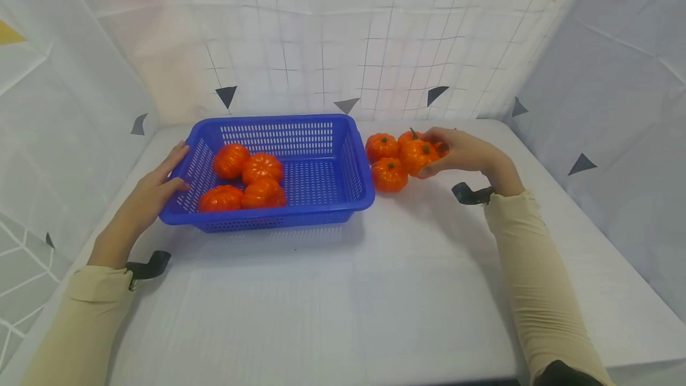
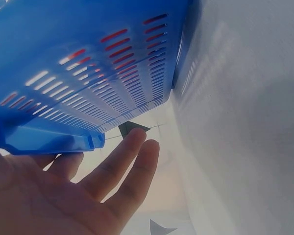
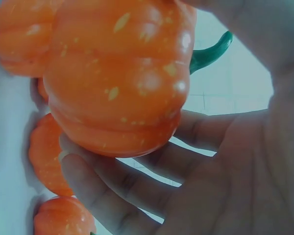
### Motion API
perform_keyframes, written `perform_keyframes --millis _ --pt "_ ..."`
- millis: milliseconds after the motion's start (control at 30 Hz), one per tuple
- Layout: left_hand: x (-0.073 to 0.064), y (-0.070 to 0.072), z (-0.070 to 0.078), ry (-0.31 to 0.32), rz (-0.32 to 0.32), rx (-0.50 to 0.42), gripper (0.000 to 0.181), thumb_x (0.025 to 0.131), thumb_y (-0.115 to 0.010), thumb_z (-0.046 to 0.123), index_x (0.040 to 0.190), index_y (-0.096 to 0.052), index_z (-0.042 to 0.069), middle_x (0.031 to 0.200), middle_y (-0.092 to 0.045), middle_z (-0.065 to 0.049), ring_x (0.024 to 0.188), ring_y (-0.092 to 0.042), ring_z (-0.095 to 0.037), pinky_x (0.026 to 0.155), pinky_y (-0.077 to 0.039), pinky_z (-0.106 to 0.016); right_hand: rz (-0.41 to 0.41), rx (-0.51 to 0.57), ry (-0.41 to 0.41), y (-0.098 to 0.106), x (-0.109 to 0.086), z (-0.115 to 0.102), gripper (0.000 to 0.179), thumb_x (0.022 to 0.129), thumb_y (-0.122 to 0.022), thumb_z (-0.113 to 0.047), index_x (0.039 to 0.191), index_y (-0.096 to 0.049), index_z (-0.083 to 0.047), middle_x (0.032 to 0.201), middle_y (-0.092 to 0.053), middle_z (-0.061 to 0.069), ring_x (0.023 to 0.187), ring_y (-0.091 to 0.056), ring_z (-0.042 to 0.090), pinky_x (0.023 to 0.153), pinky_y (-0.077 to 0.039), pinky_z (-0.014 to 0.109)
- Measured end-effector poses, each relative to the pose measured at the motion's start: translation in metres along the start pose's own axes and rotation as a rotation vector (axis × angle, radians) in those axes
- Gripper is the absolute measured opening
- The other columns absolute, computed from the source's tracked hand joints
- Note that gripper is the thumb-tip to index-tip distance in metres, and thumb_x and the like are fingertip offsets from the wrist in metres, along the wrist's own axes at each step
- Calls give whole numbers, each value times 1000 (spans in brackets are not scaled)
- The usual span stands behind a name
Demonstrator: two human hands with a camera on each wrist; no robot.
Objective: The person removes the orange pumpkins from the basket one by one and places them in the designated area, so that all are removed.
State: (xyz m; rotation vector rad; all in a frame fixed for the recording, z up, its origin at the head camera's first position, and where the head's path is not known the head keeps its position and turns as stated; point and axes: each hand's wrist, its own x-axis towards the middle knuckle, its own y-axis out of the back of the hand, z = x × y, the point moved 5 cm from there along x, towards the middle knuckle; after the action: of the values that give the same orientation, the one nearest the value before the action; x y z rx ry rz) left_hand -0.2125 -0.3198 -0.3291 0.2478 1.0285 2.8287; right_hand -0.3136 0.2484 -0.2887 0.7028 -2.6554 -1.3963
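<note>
Right hand holds an orange pumpkin, its neighbours partly covered

The glossy, ribbed orange pumpkin with a curved green stem (image 3: 120, 83) is right of the basket, among other pumpkins. The right hand (image 1: 463, 151) pinches it between thumb and curved fingers; in the right wrist view, the thumb is cut off at the top. Whether the pumpkin touches the table, I cannot tell. The other orange pumpkins (image 1: 389, 176) are partly covered by it and by the hand, so their number is not certain. Beside them stands the blue perforated plastic basket (image 1: 321, 209), with four red-orange ribbed pumpkins (image 1: 262, 167) at its left side. The left hand (image 1: 150, 192) touches its left rim; two fingers extend below, the others are partly hidden, and I cannot tell if it pinches. The white-covered table (image 1: 321, 302) lies under everything.
</note>
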Motion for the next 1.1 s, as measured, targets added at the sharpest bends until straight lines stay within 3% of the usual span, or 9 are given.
perform_keyframes --millis 367,633,1100 --pt "1 -1 2 -5 -2 3 71 106 -41 9 168 -8 16 173 2 -14 155 2 -47 116 -3 -74 -19 -19 -49 -3 0 13 77 79 -88 -37 143 -54 -12 134 -55 13 121 -49 33 100 -43 54" --pt "0 -1 3 -10 -1 9 71 106 -41 10 168 -8 15 173 2 -15 155 2 -47 116 -4 -74 -25 -14 -54 -5 5 25 80 79 -89 -34 143 -51 -5 143 -51 17 129 -44 36 109 -37 59" --pt "0 0 4 -14 3 12 71 105 -41 9 168 -8 15 173 2 -15 155 1 -47 116 -4 -74 -58 -70 -100 -12 9 32 75 81 -86 -35 139 -50 -4 143 -51 20 128 -46 40 107 -38 65"
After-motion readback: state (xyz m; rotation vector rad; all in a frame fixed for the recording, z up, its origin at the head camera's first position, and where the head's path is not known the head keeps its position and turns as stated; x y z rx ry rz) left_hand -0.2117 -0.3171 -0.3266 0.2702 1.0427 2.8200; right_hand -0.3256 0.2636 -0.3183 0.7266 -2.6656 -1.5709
